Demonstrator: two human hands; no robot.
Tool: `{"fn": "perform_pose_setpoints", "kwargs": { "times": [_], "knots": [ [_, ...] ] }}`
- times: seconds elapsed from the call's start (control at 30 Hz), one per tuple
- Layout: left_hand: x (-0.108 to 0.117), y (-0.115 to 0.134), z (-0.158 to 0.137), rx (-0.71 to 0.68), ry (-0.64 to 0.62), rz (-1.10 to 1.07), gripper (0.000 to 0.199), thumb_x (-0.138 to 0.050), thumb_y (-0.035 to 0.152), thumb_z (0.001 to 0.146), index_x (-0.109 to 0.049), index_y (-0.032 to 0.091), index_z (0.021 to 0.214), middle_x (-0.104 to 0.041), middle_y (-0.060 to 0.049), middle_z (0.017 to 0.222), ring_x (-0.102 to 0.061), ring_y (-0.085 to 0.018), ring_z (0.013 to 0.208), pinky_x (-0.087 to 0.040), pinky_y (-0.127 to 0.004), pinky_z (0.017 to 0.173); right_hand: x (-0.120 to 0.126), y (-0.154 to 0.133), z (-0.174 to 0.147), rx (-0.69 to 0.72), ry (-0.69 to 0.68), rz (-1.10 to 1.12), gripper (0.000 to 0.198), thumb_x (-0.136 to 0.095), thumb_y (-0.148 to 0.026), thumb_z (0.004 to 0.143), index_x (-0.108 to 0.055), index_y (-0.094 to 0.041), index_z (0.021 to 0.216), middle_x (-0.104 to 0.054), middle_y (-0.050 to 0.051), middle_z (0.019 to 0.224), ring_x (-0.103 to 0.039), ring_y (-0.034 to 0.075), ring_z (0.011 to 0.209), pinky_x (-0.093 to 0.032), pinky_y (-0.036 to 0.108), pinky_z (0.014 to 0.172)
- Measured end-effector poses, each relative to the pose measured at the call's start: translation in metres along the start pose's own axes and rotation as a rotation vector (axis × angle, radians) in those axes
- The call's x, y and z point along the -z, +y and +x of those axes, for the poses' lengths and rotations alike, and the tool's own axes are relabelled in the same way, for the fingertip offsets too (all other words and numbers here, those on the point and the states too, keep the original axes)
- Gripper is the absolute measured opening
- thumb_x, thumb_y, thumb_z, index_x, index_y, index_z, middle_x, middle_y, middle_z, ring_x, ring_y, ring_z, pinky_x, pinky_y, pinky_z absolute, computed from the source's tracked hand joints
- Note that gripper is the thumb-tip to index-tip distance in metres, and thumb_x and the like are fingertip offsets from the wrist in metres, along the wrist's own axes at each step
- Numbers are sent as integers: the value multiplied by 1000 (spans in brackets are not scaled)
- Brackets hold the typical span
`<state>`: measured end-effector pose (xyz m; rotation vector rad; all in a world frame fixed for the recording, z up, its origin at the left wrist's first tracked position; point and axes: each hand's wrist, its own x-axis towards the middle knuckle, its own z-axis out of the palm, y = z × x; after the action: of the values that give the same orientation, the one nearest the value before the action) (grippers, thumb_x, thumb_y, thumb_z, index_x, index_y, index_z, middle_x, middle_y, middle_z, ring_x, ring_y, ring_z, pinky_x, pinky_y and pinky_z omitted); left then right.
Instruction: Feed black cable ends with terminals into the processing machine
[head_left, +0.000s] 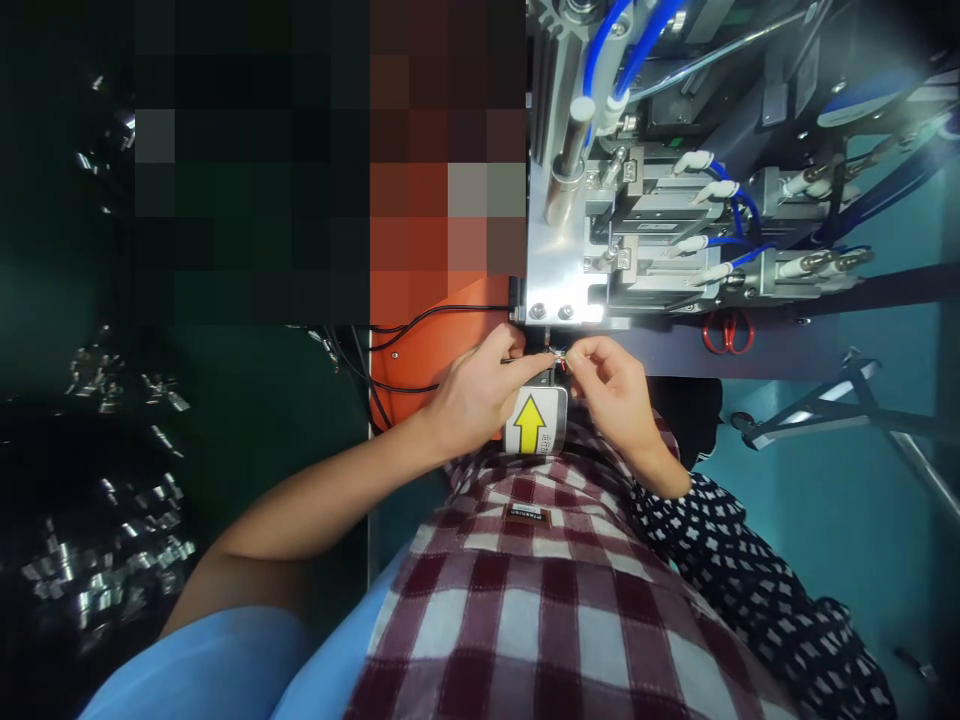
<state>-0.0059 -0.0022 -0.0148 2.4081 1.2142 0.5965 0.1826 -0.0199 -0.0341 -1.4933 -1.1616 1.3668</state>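
Note:
My left hand [480, 392] is partly curled, its index finger stretched toward a tiny silver part with a spot of red [558, 357]. The finger's tip touches or nearly touches that part; whether other fingers hold anything is hidden. From the other side, my right hand [613, 390] pinches at the same small metal part with thumb and index finger. Both hands meet just below the metal block [559, 285] of the machine. Under them sits a white label with a yellow arrow [530, 425].
Blue air hoses [739, 205] run over the cylinders at the upper right. Red-handled scissors [727, 332] lie right of my hands. Black cables [420, 318] cross the orange surface [405, 375]. Shiny metal pieces [112, 540] lie at the left. A blurred patch hides the upper left.

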Motion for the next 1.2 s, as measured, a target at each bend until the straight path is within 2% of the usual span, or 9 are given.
{"fn": "perform_pose_setpoints", "kwargs": {
  "times": [0.3, 0.4, 0.53, 0.73, 0.83, 0.93, 1.0, 1.1, 1.2],
  "knots": [
    [-2, 0, 1, -34, 59, -48, 28, -43, 20, 96, -69, 19, 107, -52, -6, 91, -55, -13, 72, -48, -24, 61, -3, -8, 0, -125, -6, 92, 17, -62, -32, 86, -57, -19, 76, -51, -5, 54, -47, 11, 49, -38, 25, 49],
    [-1, 2, 2, 19, 79, -77, 25, -45, 17, 96, -68, 18, 105, -54, -6, 89, -57, -14, 73, -50, -25, 64, -3, -9, 1, -125, 6, 88, 17, -63, -32, 84, -57, -19, 75, -52, -5, 55, -48, 10, 49, -38, 25, 49],
    [5, 10, 6, 143, 29, -50, 16, -49, 15, 94, -64, 15, 96, -59, -6, 88, -61, -17, 85, -52, -29, 77, -3, -8, 2, -113, 7, 59, 17, -64, -32, 84, -57, -19, 74, -52, -5, 55, -46, 10, 48, -37, 25, 47],
    [10, 12, 8, 177, 21, -87, 13, -52, 11, 91, -65, 15, 91, -60, -3, 82, -60, -16, 78, -49, -26, 69, 1, -3, 3, -60, 20, -24, 19, -63, -35, 84, -58, -19, 75, -55, -3, 62, -48, 11, 52, -40, 25, 50],
    [9, 10, 8, 143, 52, -121, 13, -54, 10, 90, -65, 15, 89, -60, -2, 81, -59, -14, 76, -48, -25, 68, 6, -6, -1, 15, 39, -164, 18, -61, -36, 86, -62, -19, 79, -63, 1, 73, -54, 12, 57, -43, 27, 55],
    [7, 8, 7, 121, 73, -121, 13, -54, 9, 91, -65, 15, 90, -60, -2, 80, -59, -14, 76, -48, -24, 67, 8, -14, -7, 176, 153, -356, 14, -62, -33, 88, -67, -20, 88, -67, 3, 85, -57, 14, 65, -46, 30, 64],
    [6, 8, 6, 122, 70, -113, 13, -53, 10, 91, -65, 15, 90, -59, -2, 80, -59, -14, 76, -48, -24, 67, 6, -19, -9, 268, 208, -433, 13, -63, -32, 87, -68, -22, 94, -67, 3, 85, -56, 15, 65, -47, 31, 67],
    [6, 8, 6, 126, 63, -105, 13, -52, 12, 92, -65, 16, 91, -59, -2, 81, -59, -14, 76, -48, -24, 67, 2, -21, -8, 341, 213, -483, 9, -63, -30, 87, -67, -22, 88, -65, 2, 79, -55, 14, 62, -46, 31, 66],
    [6, 8, 6, 120, 58, -101, 13, -52, 13, 93, -65, 16, 90, -59, -2, 80, -59, -15, 76, -48, -24, 67, 0, -17, -6, 358, 215, -511, 13, -61, -28, 89, -65, -22, 78, -65, 2, 76, -54, 14, 61, -44, 31, 64]
  ]
}}
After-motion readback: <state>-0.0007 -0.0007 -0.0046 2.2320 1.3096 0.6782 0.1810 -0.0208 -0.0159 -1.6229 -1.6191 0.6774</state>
